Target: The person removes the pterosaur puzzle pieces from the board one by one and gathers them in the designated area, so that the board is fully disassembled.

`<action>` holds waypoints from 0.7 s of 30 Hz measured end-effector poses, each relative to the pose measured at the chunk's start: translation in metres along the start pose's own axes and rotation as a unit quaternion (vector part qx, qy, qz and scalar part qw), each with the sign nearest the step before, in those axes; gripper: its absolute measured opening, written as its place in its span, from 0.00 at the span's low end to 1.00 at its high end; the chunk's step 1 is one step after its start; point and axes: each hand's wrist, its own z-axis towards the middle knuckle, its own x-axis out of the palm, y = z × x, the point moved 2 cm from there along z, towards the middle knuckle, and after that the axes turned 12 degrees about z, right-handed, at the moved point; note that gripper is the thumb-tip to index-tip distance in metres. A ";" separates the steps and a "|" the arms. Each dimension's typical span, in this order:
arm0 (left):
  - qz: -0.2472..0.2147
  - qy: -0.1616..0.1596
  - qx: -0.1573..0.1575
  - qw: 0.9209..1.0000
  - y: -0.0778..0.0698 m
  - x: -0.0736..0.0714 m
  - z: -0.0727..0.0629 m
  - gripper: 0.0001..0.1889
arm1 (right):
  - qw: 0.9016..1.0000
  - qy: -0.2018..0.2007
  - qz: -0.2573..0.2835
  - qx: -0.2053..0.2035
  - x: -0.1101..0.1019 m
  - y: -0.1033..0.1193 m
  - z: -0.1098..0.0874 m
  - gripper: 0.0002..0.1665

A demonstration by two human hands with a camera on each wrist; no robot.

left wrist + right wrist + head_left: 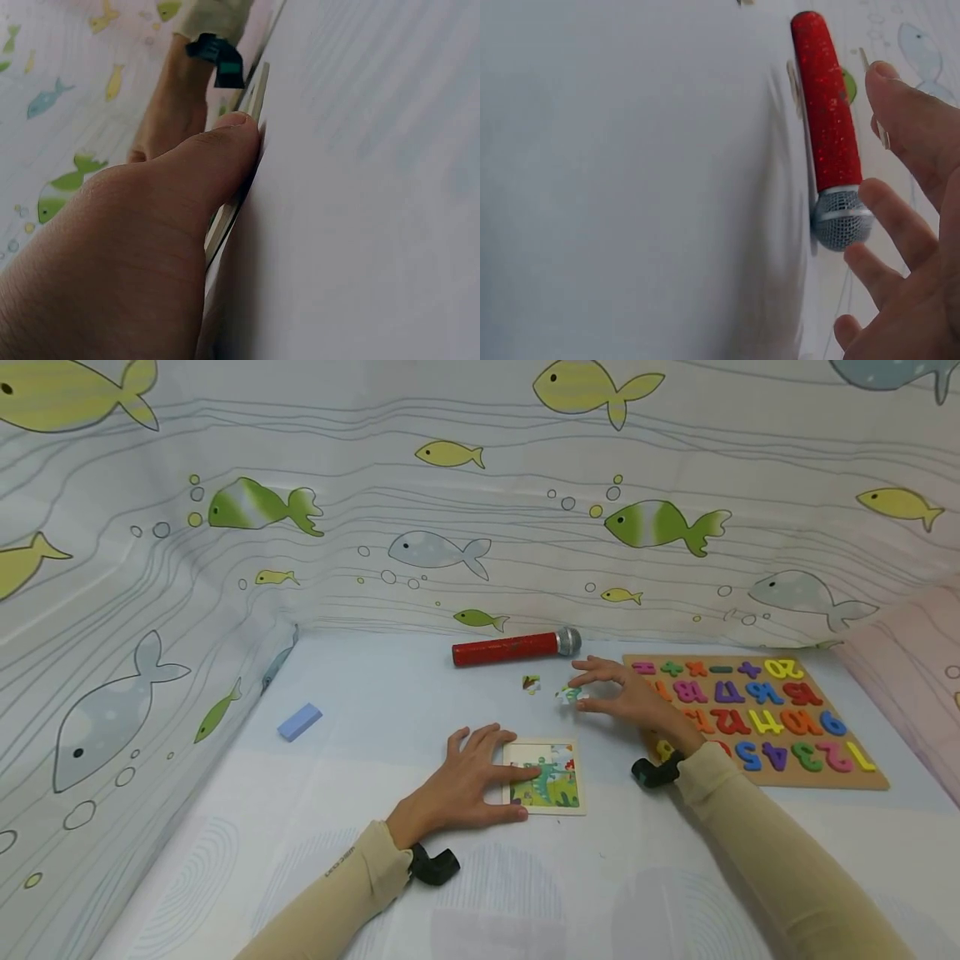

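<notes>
A small jigsaw puzzle [562,789] in a pale wooden frame, with a green dinosaur picture, lies on the table. My left hand [468,781] rests at its left side, fingers spread, one fingertip over the picture. In the left wrist view the thumb [217,150] lies against the edge of the frame [259,94]. Beyond the puzzle, my right hand [618,693] pinches a puzzle piece [567,695] between thumb and finger; the right wrist view shows this piece [882,133] edge-on, its other fingers apart. Another loose piece [531,683] lies just left of that hand.
A red microphone [510,649] with a silver head lies at the back, near the fish-patterned wall sheet [345,577]. On the right, a board of colourful numbers [817,781] lies partly under the right forearm. A blue block [300,722] sits at the left.
</notes>
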 end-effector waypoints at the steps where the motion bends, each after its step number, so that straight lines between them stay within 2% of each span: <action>1: 0.000 -0.001 0.000 1.000 0.000 0.000 0.000 0.31 | 1.000 0.000 -0.002 0.002 -0.001 -0.001 0.001 0.21; 11: 0.003 -0.014 0.006 1.000 0.001 0.002 -0.001 0.31 | 0.999 -0.001 -0.043 0.021 -0.001 -0.011 0.011 0.22; 21: 0.011 -0.001 0.006 1.000 0.001 0.002 0.000 0.31 | 0.998 0.007 -0.063 0.023 0.001 -0.017 0.021 0.21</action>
